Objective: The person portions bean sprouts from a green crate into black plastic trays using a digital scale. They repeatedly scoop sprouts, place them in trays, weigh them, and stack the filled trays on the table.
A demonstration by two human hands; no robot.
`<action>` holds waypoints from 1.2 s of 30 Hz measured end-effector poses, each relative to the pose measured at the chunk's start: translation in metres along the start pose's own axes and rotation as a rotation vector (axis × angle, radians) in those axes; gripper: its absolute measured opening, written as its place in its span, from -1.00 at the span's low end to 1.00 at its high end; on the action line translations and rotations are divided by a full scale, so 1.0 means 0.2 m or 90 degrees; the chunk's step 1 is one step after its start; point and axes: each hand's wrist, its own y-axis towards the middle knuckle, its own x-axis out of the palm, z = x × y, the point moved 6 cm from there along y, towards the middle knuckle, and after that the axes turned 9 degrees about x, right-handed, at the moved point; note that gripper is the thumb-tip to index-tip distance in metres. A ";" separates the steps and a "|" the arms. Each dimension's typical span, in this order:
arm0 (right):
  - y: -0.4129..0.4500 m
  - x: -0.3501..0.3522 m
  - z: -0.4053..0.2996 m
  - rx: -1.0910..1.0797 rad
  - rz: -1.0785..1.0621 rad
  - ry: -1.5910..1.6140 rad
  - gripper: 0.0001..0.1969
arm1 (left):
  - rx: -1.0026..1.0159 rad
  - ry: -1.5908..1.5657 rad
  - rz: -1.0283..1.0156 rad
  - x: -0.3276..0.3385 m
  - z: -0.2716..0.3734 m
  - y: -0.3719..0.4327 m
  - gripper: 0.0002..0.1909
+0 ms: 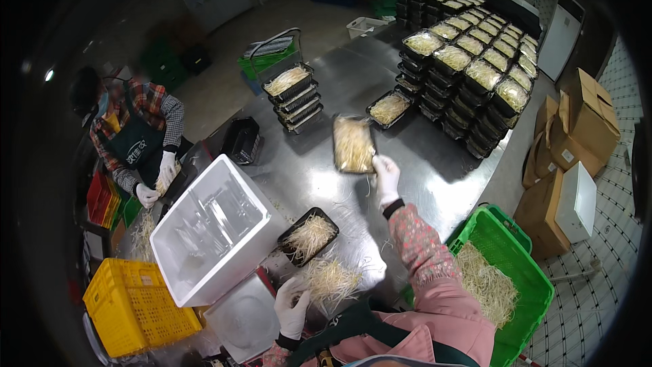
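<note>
My right hand, in a white glove, grips the near right corner of a black plastic tray of bean sprouts over the steel table. The tray is slightly blurred. My left hand, also gloved, is at the left edge of a loose pile of bean sprouts, its fingers curled and apart with nothing visible in them. Just beyond that pile is an open black tray heaped with sprouts. Another filled tray lies on the table beyond my right hand, beside the large stack.
Stacked sprout trays fill the table's far right. A smaller stack stands near empty black trays. A white foam box separates me from a co-worker handling sprouts. A green crate is at right, a yellow crate at left.
</note>
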 end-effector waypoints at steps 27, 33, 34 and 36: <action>-0.38 0.07 0.65 0.327 -0.486 -0.572 -0.53 | -0.338 -0.046 0.166 -0.10 -0.70 0.24 -0.30; -0.69 0.13 0.49 0.195 -0.405 -0.523 -0.68 | -0.113 -0.113 0.168 -0.09 -0.54 0.25 -0.54; -0.76 0.10 0.47 0.202 -0.426 -0.497 -0.67 | -0.028 -0.039 0.176 -0.15 -0.52 0.18 -0.55; -0.97 0.20 0.35 0.203 -0.418 -0.505 -0.65 | -0.006 -0.019 0.212 -0.27 -0.52 0.07 -0.59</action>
